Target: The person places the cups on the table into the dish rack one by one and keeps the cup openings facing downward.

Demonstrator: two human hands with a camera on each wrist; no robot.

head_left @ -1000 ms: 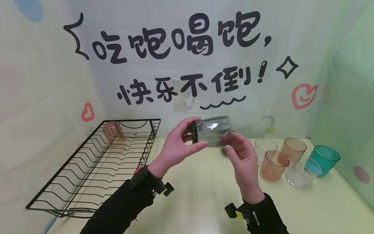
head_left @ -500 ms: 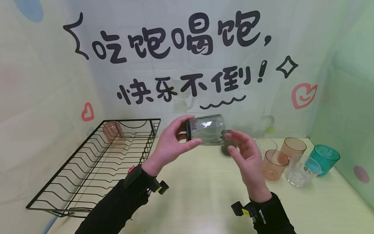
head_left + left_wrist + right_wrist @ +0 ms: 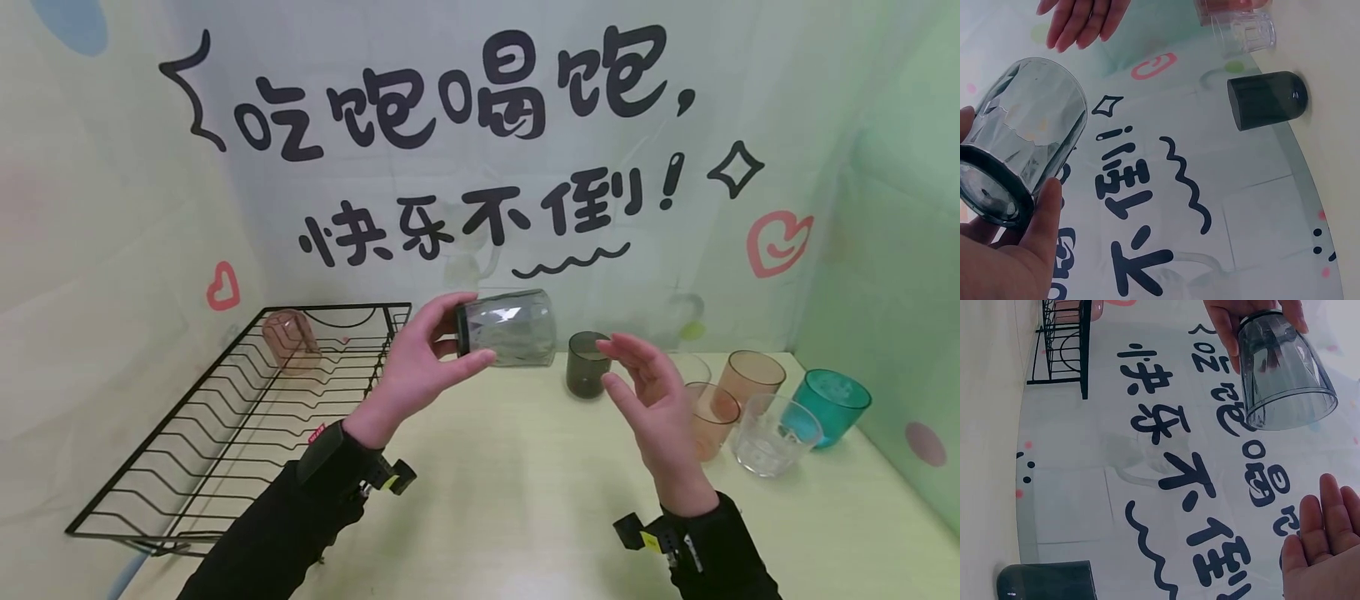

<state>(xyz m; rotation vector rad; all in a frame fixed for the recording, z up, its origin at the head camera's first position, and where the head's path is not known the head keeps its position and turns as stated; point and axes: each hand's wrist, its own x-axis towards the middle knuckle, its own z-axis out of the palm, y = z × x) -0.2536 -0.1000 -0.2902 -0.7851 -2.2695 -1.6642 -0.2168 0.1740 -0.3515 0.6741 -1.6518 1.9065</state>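
Observation:
My left hand (image 3: 423,354) grips a clear grey glass (image 3: 517,329) by its thick dark base, above the table. The glass lies on its side, its mouth towards the right, as the left wrist view also shows. Apart from it, my right hand (image 3: 660,408) hovers with nothing in it, fingers loosely bent in the head view and fairly straight in the right wrist view. Just beyond the right fingertips a dark grey cup (image 3: 587,367) stands upright on the table.
At the left a black wire dish rack (image 3: 251,417) bears an upturned pink glass (image 3: 290,337). On the right are an amber glass (image 3: 752,379), another amber glass (image 3: 708,417), a clear glass (image 3: 772,446), a teal glass (image 3: 836,408) and a partly hidden clear one. A lettered cloth hangs behind.
My left hand has carried the grey glass leftward, towards the rack. My right hand has come away from the glass's mouth and moved right, leaving the dark cup in plain sight.

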